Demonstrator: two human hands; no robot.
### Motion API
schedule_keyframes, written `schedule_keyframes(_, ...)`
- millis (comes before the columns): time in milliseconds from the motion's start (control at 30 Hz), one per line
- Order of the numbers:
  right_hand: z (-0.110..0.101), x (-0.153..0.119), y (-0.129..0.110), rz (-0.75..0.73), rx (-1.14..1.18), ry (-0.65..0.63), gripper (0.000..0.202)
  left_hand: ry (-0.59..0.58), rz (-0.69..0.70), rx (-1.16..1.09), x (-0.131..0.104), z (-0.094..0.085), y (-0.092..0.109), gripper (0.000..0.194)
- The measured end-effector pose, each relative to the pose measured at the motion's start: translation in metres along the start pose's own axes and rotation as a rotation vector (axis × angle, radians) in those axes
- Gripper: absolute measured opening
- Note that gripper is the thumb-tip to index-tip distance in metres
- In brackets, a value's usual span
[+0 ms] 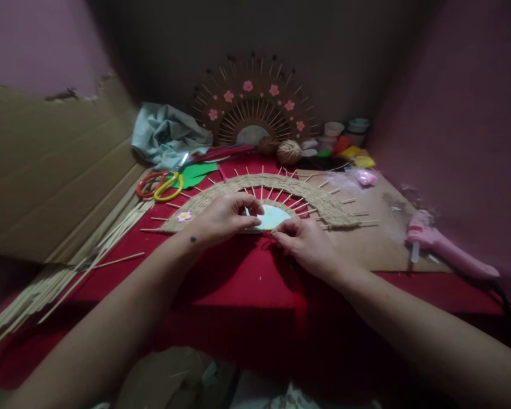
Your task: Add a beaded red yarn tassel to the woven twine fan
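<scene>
A half-round fan of woven twine on thin sticks lies on the red cloth, its straight edge towards me. At its centre is a pale blue half-circle, and a small pink-and-white flower sits near its left end. Over the left part of the blue piece, my left hand is curved, thumb and fingers apart with nothing visible between them. My right hand pinches a thin red ribbon at the middle of the straight edge. A blurred red strip hangs below that hand.
Behind stands a finished-looking flowered fan. Scissors, green sheet and loose sticks lie left. A twine ball sits behind; a cardboard sheet and pink glue gun are right. Light blue cloth is bunched back left.
</scene>
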State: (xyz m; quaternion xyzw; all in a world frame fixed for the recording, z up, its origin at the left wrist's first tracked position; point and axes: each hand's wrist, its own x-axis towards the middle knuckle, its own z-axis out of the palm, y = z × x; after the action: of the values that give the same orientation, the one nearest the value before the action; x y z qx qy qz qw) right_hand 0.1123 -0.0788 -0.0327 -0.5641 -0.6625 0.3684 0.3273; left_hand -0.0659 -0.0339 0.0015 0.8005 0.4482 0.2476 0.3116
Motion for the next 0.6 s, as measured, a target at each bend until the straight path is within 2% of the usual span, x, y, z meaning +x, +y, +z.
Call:
schedule_keyframes(67,0.0,-0.004,-0.001,-0.09,-0.103,0.013,0.017,0.062,0.075,0.128,0.001,0.0,-0.005,0.009)
schedule_keyframes(100,0.0,-0.006,-0.002,-0.122,-0.129,0.014,0.017,0.057,0.088,0.15,0.001,0.0,-0.006,0.009)
schedule_keyframes(167,0.0,-0.008,-0.001,-0.141,-0.121,0.01,0.016,-0.024,0.068,0.096,0.0,-0.002,-0.004,0.012)
schedule_keyframes(300,0.0,-0.008,0.002,-0.088,0.008,0.033,0.016,-0.203,-0.014,-0.133,-0.008,-0.003,0.01,0.018)
schedule_keyframes(400,-0.001,-0.008,0.002,-0.046,0.125,0.021,0.015,-0.247,-0.04,-0.212,-0.015,0.007,0.015,0.018)
schedule_keyframes(467,-0.002,-0.007,0.001,0.023,0.271,-0.038,0.017,-0.164,0.016,-0.133,-0.02,0.017,0.012,0.014)
schedule_keyframes(600,-0.005,-0.006,0.002,0.137,0.498,-0.157,0.021,0.092,0.309,0.26,-0.03,0.032,0.002,0.012)
